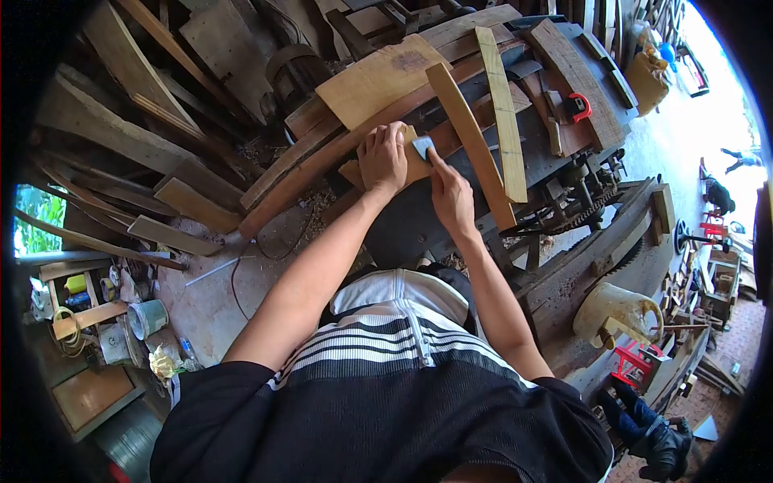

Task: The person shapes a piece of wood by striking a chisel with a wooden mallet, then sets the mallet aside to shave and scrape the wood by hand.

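My left hand (pixel 382 158) is closed over a short wooden piece (pixel 415 167), its fingers curled over the far edge. In my right hand (pixel 452 193) is a small flat light-grey piece (pixel 423 146), pinched at the fingertips with the index finger stretched along it. This flat piece lies over the right end of the wooden piece; its exact kind cannot be made out. Right of my right hand, a long curved board (pixel 471 137) and a straight yellowish plank (pixel 503 121) lie across the dark bench. A wide pale board (pixel 382 76) rests just beyond my left hand.
A red tape measure (pixel 578 107) sits on boards at the right of the bench. Curved timbers (pixel 121 121) lean at the left. A white bucket (pixel 616 314) stands at the right, near a toothed saw blade (pixel 632 249). Another person (pixel 660 447) is at the lower right.
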`<act>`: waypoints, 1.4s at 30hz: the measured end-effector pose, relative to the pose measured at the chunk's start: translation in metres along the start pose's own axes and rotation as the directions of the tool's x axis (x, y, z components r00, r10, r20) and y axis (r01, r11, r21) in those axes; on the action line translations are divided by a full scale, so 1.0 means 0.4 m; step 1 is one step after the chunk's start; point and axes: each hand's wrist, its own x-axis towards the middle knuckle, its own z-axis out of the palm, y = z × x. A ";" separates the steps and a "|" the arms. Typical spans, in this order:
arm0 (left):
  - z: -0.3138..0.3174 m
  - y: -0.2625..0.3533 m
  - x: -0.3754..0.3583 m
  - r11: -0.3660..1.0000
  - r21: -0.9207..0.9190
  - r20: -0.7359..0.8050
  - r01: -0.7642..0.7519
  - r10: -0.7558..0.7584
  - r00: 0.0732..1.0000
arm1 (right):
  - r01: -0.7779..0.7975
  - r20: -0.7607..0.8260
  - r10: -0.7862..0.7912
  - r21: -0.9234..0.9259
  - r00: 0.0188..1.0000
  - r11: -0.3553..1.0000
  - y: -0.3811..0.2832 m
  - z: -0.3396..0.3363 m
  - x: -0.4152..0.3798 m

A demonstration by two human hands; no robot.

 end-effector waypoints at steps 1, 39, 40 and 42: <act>-0.003 0.001 -0.004 1.000 -0.002 0.006 -0.005 0.005 1.000 | 0.000 0.000 0.000 0.004 1.000 1.000 -0.002 0.005 0.016; -0.026 0.005 -0.008 0.962 -0.159 -0.178 -0.221 0.192 0.965 | -0.122 0.028 0.119 0.154 0.992 0.980 0.063 -0.083 -0.129; -0.032 0.016 -0.006 0.944 -0.278 -0.113 -0.179 0.153 0.982 | -0.150 0.026 0.148 0.189 0.989 0.970 0.065 -0.091 -0.134; -0.046 0.041 -0.004 0.887 -0.424 -0.111 -0.185 0.152 0.982 | -0.164 0.014 0.164 0.196 0.986 0.967 0.072 -0.100 -0.147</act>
